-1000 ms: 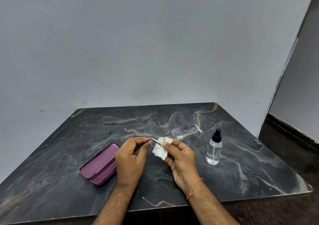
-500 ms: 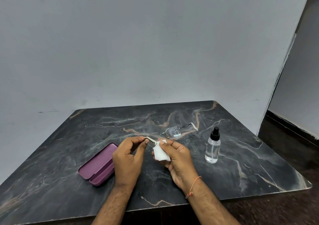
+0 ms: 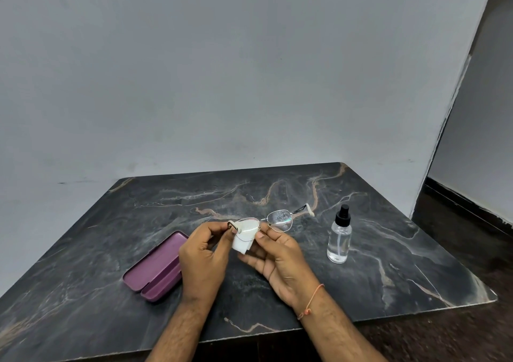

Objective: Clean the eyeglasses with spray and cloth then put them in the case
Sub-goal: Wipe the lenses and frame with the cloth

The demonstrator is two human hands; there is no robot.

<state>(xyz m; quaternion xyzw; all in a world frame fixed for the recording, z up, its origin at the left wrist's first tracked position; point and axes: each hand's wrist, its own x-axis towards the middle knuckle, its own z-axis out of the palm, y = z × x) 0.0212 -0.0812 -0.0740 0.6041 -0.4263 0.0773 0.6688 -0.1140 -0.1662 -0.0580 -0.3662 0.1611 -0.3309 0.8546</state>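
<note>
I hold thin metal-framed eyeglasses (image 3: 280, 219) above the middle of the dark marble table (image 3: 388, 264). My left hand (image 3: 204, 259) pinches the frame's left end near the hinge. My right hand (image 3: 277, 259) pinches a small white cloth (image 3: 243, 240) against the left lens. The right lens is bare and speckled with droplets; its temple arm points back right. A purple glasses case (image 3: 155, 270) lies open on the table left of my left hand. A clear spray bottle (image 3: 339, 237) with a black nozzle stands upright to the right of my right hand.
The table's front edge runs just under my forearms, and its right corner lies near the dark floor (image 3: 472, 250). A grey wall (image 3: 249, 84) stands close behind the table.
The cloth has shifted over the left lens, from its lower right side to covering it. Both hands keep their grip and have barely moved.
</note>
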